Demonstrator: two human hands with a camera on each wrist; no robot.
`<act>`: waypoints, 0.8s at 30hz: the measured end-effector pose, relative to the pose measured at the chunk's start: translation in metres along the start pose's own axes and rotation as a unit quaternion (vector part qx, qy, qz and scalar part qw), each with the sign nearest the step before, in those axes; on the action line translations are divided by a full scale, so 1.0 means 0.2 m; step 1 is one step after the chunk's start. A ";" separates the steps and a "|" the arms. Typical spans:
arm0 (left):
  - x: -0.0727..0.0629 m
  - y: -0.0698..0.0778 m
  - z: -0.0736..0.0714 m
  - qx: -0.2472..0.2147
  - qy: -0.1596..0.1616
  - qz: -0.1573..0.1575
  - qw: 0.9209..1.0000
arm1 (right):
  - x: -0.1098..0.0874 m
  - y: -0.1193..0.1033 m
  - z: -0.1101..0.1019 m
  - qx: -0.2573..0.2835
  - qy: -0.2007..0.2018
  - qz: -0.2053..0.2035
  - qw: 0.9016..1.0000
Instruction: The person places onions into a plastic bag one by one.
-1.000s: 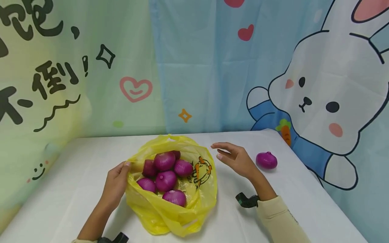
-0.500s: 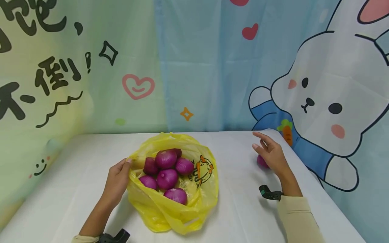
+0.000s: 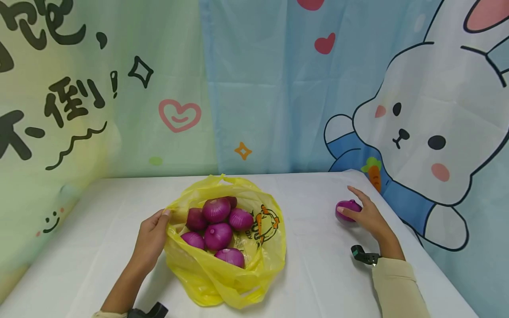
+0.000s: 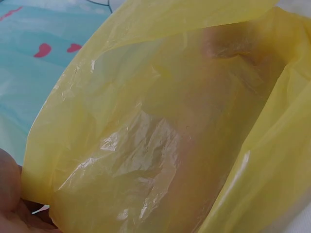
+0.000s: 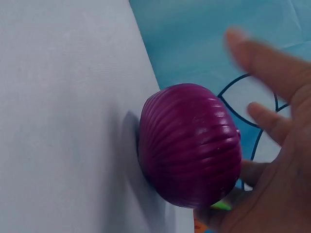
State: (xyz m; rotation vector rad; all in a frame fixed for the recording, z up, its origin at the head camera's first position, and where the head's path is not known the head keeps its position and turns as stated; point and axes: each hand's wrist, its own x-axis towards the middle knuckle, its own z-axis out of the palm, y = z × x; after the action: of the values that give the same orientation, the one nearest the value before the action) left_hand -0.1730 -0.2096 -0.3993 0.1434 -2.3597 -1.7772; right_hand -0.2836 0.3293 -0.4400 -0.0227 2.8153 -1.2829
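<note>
My left hand (image 3: pixel 149 240) pinches the left rim of a yellow plastic bag (image 3: pixel 274 247), holding its mouth wide. Inside lie several purple onions (image 3: pixel 218 236); an orange carrot drawing shows on the bag's inner right side. In the left wrist view, the thin bag wall (image 4: pixel 146 145) fills most of the picture, with fingers at its lower left edge. A single purple onion (image 3: pixel 348 204) rests on the table to the right. Beside it is my right hand (image 3: pixel 374 223), thumb across the near side. The right wrist view has spread, partly blurred fingers (image 5: pixel 272 68) around the onion (image 5: pixel 189 145).
The white-covered table (image 3: pixel 314 274) extends between the bag and the lone onion. A printed curtain (image 3: pixel 254 97) with a rabbit stands along the back and right edges. Dark wrist cameras (image 3: pixel 363 255) are strapped at both wrists.
My right hand has moved from near the bag's right rim over to the lone onion on the right, then lowered beside it. The left hand and bag have hardly moved.
</note>
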 end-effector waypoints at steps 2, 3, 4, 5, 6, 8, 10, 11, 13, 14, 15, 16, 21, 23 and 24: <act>0.00 0.00 0.00 -0.001 -0.001 0.002 1.000 | 0.00 0.02 0.00 -0.014 -0.006 0.003 1.000; 0.00 0.00 0.00 -0.001 -0.002 0.003 1.000 | 0.00 0.02 0.00 -0.021 -0.009 0.007 1.000; 0.00 0.01 0.00 -0.001 -0.002 0.004 1.000 | 0.00 0.03 0.00 -0.025 -0.011 0.011 1.000; 0.00 0.01 -0.01 -0.002 -0.003 0.004 1.000 | 0.01 0.03 0.00 -0.030 -0.012 0.014 0.999; 0.00 0.01 -0.01 -0.003 -0.004 0.005 1.000 | 0.01 0.03 0.00 -0.032 -0.011 0.016 0.999; 0.00 0.02 -0.01 -0.005 -0.003 0.006 1.000 | 0.01 0.02 -0.01 -0.036 -0.005 0.015 0.999; 0.01 0.03 -0.01 -0.007 -0.004 0.007 1.000 | 0.01 -0.02 -0.02 -0.031 0.008 0.006 0.999; 0.01 0.04 -0.01 -0.008 -0.003 0.008 1.000 | 0.01 -0.04 -0.03 -0.028 0.015 -0.001 1.000; 0.02 0.04 0.00 -0.011 -0.002 0.009 1.000 | 0.00 -0.08 -0.04 -0.015 0.026 -0.019 0.999; 0.02 0.04 0.00 -0.010 -0.002 0.008 1.000 | -0.01 -0.11 -0.05 -0.007 0.030 -0.029 0.999; 0.02 0.04 0.00 -0.010 -0.003 0.006 1.000 | -0.02 -0.13 -0.05 0.001 0.033 -0.039 0.999; 0.02 0.04 0.00 -0.009 -0.002 0.003 1.000 | -0.03 -0.16 -0.05 0.010 0.034 -0.046 0.998; 0.00 0.02 0.01 -0.010 -0.004 -0.013 1.000 | -0.07 -0.28 -0.02 0.043 0.019 -0.082 0.996; 0.00 0.02 0.02 -0.014 -0.003 -0.011 1.000 | -0.07 -0.35 -0.01 0.052 0.009 -0.104 0.993; 0.00 0.02 0.02 -0.016 -0.005 -0.007 1.000 | -0.06 -0.38 0.00 0.057 0.004 -0.117 0.991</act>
State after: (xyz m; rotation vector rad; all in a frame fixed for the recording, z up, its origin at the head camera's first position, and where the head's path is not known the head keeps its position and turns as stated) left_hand -0.1730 -0.2052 -0.3972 0.1481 -2.3403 -1.8254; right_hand -0.2712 0.2799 -0.3821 -0.3547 2.8085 -1.4896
